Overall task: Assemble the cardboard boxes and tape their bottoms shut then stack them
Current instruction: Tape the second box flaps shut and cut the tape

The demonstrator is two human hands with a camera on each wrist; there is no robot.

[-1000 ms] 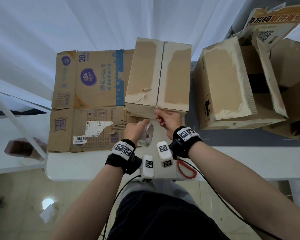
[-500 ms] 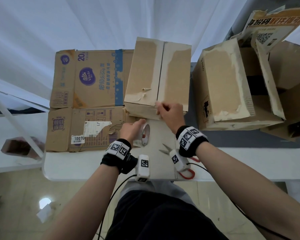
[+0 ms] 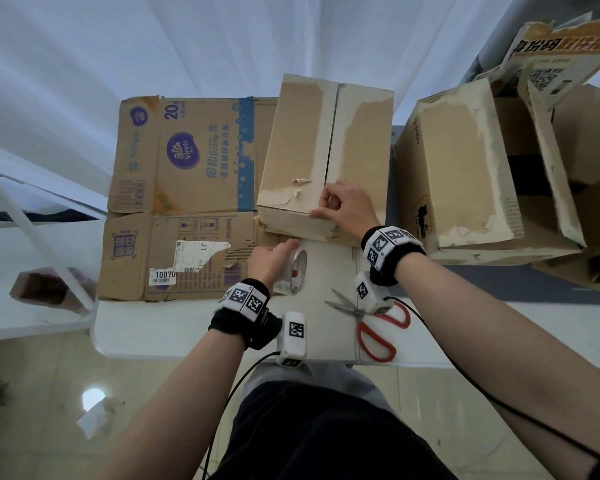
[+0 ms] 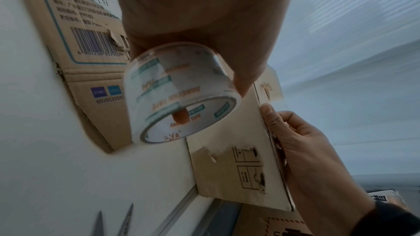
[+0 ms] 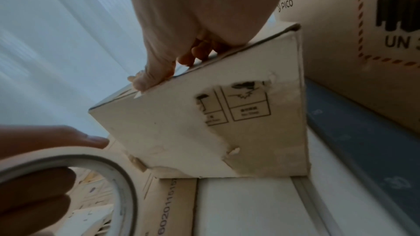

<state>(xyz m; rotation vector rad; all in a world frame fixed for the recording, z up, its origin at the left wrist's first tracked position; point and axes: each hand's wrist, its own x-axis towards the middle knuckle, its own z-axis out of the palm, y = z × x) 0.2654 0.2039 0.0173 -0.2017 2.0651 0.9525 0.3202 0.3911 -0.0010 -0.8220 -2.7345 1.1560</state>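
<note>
Left hand (image 3: 271, 263) grips tape roll (image 4: 179, 94) near table (image 3: 187, 327) front edge; right hand (image 3: 350, 209) pinches tape end on box (image 3: 326, 150) top edge.

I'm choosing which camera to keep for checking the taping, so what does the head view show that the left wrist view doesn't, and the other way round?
Only the head view shows the unsealed seam running down the box's top, the flattened Vinda carton in full, the red scissor handles and the opened boxes to the right.

Only the left wrist view shows the print on the tape roll and the handling symbols on the box's near side.

Both show the left hand holding the roll and the right hand at the near top edge of the box.
</note>
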